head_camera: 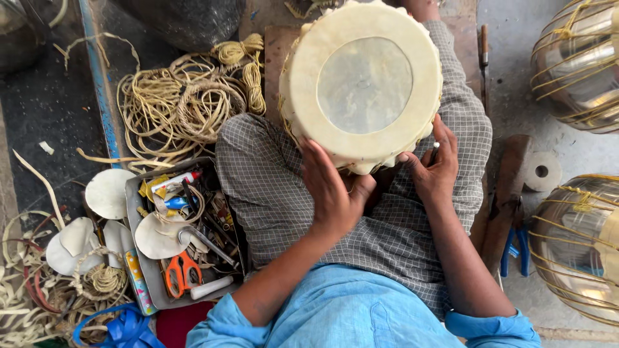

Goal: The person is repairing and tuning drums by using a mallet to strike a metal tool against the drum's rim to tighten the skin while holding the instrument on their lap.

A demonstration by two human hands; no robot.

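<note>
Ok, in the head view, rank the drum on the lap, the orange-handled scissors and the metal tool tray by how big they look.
1. Drum, largest, though it sits nearest the camera, which inflates it.
2. Metal tool tray.
3. Orange-handled scissors, lying in the tray, clearly smallest.
</note>
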